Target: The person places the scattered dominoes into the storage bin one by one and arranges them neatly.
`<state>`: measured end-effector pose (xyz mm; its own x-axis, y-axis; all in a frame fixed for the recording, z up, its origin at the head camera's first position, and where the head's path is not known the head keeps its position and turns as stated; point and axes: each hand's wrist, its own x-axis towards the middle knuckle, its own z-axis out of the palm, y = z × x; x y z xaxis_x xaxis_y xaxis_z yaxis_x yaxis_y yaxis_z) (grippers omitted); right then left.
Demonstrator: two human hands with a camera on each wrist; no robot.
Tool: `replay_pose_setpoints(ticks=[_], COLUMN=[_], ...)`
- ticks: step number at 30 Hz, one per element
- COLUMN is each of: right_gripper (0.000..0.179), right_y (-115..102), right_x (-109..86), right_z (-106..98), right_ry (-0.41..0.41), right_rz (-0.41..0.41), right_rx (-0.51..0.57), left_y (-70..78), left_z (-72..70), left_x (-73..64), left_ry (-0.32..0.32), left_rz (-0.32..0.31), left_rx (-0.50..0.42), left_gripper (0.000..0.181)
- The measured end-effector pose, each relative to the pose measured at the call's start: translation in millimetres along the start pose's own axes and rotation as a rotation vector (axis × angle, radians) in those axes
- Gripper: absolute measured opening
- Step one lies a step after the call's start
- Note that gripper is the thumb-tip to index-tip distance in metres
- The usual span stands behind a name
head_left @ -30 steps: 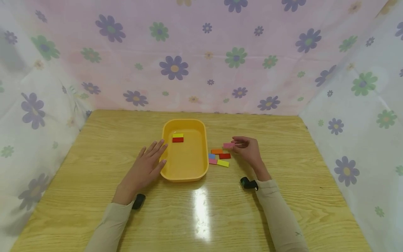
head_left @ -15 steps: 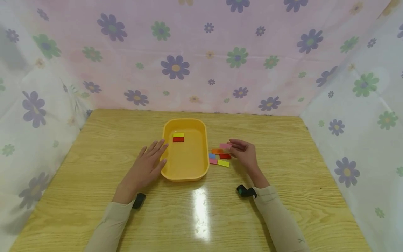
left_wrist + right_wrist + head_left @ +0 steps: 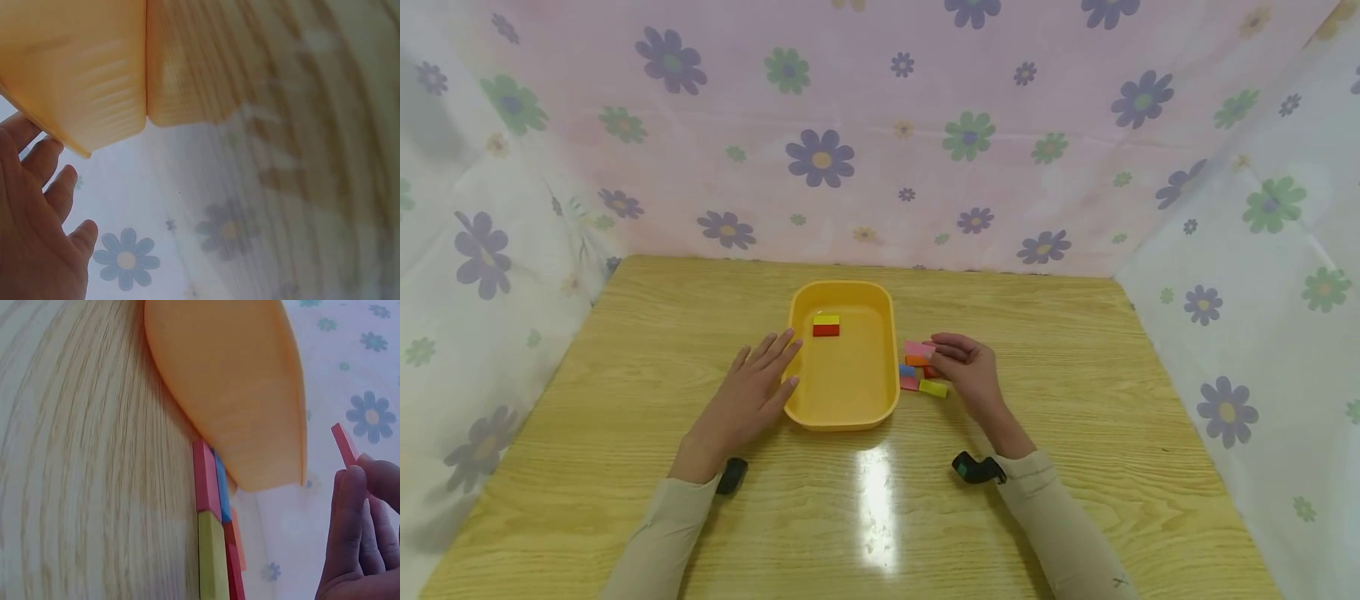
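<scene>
A pink block is pinched between the thumb and fingers of my right hand, raised above the loose blocks beside the tray. In the right wrist view the same pink block sticks out past the fingertips. My left hand rests with straight fingers on the left rim of the yellow tray. Inside the tray lie a yellow block and a red block, side by side.
On the table right of the tray lie a yellow block, a pink block, a blue block, an orange block and a red block. A flowered cloth hangs behind the table.
My right hand has moved left toward the tray, carrying the pink block over the loose blocks. My left hand has stayed on the tray's rim.
</scene>
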<state>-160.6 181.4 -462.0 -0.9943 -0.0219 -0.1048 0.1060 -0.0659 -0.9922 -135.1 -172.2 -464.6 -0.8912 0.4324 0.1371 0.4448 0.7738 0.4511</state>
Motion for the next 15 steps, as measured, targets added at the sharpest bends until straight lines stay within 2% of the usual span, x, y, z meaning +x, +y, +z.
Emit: replay_pose_setpoints(ticks=[5, 15], right_gripper=[0.039, 0.04], right_y=[-6.1, -12.6], right_x=[-1.9, 0.6], right_z=[11.9, 40.7], right_ry=[-0.033, -0.09], right_rz=[-0.002, -0.016], right_rx=[0.031, 0.024], left_y=[0.4, 0.4], left_z=[-0.3, -0.4], left_x=[0.2, 0.3], left_ry=[-0.001, -0.01], left_rz=[0.0, -0.012], left_rx=[0.01, 0.02], left_gripper=[0.059, 0.06])
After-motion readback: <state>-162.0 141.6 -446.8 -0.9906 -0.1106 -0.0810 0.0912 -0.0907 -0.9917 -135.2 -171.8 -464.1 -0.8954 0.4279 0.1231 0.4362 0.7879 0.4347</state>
